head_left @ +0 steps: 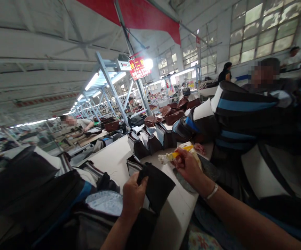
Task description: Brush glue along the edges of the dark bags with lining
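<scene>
My left hand [134, 194] pinches the upper edge of a black bag piece [159, 185] and holds it tilted over the white tabletop [114, 152]. In my right hand [188, 166] is a yellow-handled brush [170, 157], its whitish, crusted end pointing left above the table. Beneath that hand lies a dark grey slab [185, 180]. Just behind the hand, a cream-coloured, crusted thing [196, 156] is partly hidden. Beyond the held piece, several dark folded bag pieces [154, 144] with striped insides stand in a row.
Black and blue bag parts [244, 107] are piled high on the right. More black bag parts [22, 173] crowd the left front. Brown leather bags [173, 117] lie at the table's far end, near a metal post [143, 97]. Other people work farther off.
</scene>
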Available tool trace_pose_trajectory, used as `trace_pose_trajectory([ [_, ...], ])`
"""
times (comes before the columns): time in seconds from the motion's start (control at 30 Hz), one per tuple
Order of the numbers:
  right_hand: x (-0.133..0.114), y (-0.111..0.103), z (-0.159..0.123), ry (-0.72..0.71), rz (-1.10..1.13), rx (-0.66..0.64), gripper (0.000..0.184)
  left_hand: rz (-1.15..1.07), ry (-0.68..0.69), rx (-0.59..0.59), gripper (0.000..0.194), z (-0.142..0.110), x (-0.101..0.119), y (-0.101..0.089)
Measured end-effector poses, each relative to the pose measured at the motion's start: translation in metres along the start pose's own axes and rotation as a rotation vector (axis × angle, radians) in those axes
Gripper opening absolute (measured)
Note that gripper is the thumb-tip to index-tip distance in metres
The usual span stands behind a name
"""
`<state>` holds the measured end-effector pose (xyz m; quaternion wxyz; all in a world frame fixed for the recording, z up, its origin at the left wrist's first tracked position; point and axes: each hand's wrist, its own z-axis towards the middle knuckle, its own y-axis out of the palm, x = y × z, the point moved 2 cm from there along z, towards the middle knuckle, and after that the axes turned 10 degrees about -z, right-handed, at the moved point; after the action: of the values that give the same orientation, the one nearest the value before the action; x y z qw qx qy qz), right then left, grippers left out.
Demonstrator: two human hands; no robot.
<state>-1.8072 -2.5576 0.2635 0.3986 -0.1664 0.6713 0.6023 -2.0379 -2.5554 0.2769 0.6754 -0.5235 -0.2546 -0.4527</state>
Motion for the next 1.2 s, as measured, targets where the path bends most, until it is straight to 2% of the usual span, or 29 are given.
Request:
trace_pose_trajectory([
  [0.1,-0.036,0.018,-0.002,-0.152,-0.075,-0.016,0.022,-0.145,-0.010,0.066,0.033,0.005,0.011,-0.003],
  [0.2,-0.055,0.046,-0.006,-0.311,-0.213,-0.107,0.020,-0.255,-0.055,0.085,0.037,0.006,0.016,0.004],
  [0.33,-0.046,0.081,-0.005,-0.506,-0.623,-0.390,0.023,-0.363,-0.121,0.088,0.038,0.003,0.015,0.015],
  [0.43,-0.034,0.092,0.006,-0.672,-0.982,-0.557,0.025,-0.431,-0.160,0.091,0.040,0.001,0.013,0.018],
  [0.5,-0.034,0.093,0.013,-0.763,-1.121,-0.573,0.022,-0.467,-0.181,0.087,0.042,0.000,0.013,0.018],
  [0.63,-0.046,0.090,0.016,-0.809,-1.137,-0.471,0.022,-0.527,-0.215,0.061,0.041,0.001,0.015,0.018],
  [0.8,-0.047,0.090,0.013,-0.935,-1.321,-0.589,0.022,-0.554,-0.233,0.070,0.041,0.002,0.016,0.017],
  [0.87,-0.047,0.088,0.015,-0.981,-1.366,-0.538,0.021,-0.561,-0.237,0.057,0.041,0.002,0.017,0.017],
  [0.93,-0.046,0.084,0.018,-0.986,-1.367,-0.481,0.022,-0.569,-0.237,0.042,0.042,0.001,0.019,0.016],
  [1.1,-0.039,0.073,0.026,-1.005,-1.426,-0.541,0.017,-0.515,-0.198,0.018,0.041,0.001,0.023,0.017],
  [1.2,-0.046,0.068,0.028,-1.023,-1.426,-0.491,0.016,-0.457,-0.151,0.015,0.038,0.004,0.022,0.018],
])
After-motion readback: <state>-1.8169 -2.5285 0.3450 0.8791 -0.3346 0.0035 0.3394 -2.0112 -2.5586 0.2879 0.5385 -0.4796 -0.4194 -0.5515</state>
